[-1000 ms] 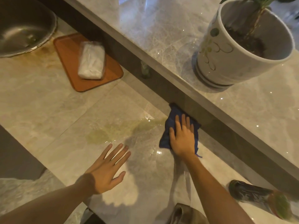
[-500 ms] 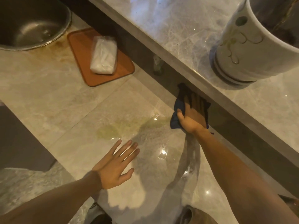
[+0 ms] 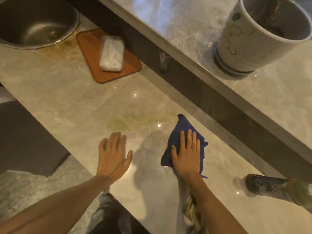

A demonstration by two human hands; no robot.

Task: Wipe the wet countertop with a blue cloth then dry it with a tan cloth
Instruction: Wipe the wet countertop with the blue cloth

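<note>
The right hand (image 3: 186, 157) presses flat, fingers straight and close together, on the crumpled dark blue cloth (image 3: 179, 132), which lies on the glossy beige marble countertop (image 3: 67, 92) near the dark back wall. The left hand (image 3: 113, 156) is above the counter (fingers straight, holding nothing) beside a yellowish wet patch (image 3: 125, 123).

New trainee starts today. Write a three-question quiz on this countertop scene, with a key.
1. True or false: the right hand presses flat on the blue cloth.
2. What lies on the orange tray? A) a wrapped white packet B) a sponge C) a knife
3. Fill in: the yellowish wet patch lies just beyond the fingertips of the ____ hand.

Key: 1 true; 2 A, the wrapped white packet; 3 left, the left hand.
</note>
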